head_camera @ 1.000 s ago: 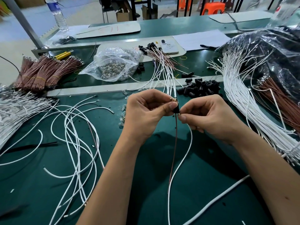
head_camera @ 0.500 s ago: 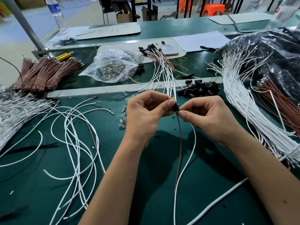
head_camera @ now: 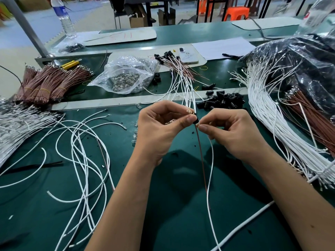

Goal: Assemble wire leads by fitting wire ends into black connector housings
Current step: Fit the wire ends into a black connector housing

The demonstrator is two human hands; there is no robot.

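Nearest the viewer, a brown wire (head_camera: 201, 160) and a white wire (head_camera: 210, 171) are hanging from the pinch point down toward the green desk (head_camera: 181, 223). Above them the two hands are meeting over the desk's middle: the left hand (head_camera: 159, 127) is pinching a small black connector housing (head_camera: 194, 119) between thumb and forefinger, with what looks like a metal terminal just above it, and the right hand (head_camera: 233, 131) is pinching the wires close under the housing, its other fingers curled in. The step appears to be seating a wire end in the housing. To do it well, the right fingers should probably be gripping near the terminal so the wire is not buckling, the terminal should be lining up squarely with its cavity, and the push should be running straight along the housing's axis; whether the end is already seated cannot be told here.

Loose white wires (head_camera: 81, 151) are looping across the desk to the left, and a thick bundle of white leads (head_camera: 272, 115) is fanning along the right edge beside brown ones (head_camera: 311, 115). Just beyond the hands a heap of spare black housings (head_camera: 224, 102) is lying near finished leads (head_camera: 181, 77). Farther back, a clear bag of metal terminals (head_camera: 126, 77) and banded brown wire bundles (head_camera: 47, 82) are resting on the desk. At the far side a phone (head_camera: 187, 56), a sheet of paper (head_camera: 223, 47) and a water bottle (head_camera: 63, 17) are standing before a workshop floor with orange stools (head_camera: 235, 13)
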